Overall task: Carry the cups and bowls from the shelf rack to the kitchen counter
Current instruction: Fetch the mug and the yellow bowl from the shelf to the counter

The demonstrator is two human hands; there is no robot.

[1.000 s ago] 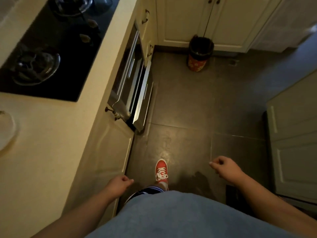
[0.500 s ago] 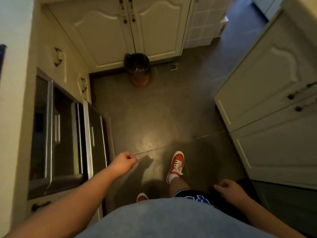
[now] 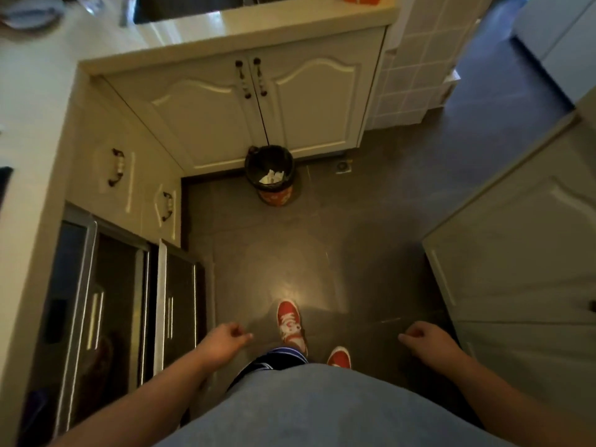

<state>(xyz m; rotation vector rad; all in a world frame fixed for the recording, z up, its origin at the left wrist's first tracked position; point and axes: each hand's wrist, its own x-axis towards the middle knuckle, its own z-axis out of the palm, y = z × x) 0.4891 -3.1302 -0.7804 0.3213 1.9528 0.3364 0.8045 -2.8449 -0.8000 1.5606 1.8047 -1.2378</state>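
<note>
My left hand [image 3: 222, 341] hangs low over the dark floor, fingers loosely curled, holding nothing. My right hand [image 3: 427, 341] is at the same height on the right, also curled and empty. The pale kitchen counter [image 3: 38, 101] runs along the left and turns across the top of the view. A blurred dish [image 3: 29, 16] lies on it at the top left corner. No shelf rack, cup or bowl is clearly visible.
A black-lined red bin [image 3: 270, 175] stands on the floor before the double cabinet doors [image 3: 258, 108]. A glass-fronted appliance [image 3: 106, 304] sits under the left counter. White cabinets [image 3: 522, 253] close the right side. A sink [image 3: 193, 4] is at the top.
The view has swung away from the stove side toward the corner cabinets and moved forward along the floor. My feet have stepped; both hands stay empty at my sides.
</note>
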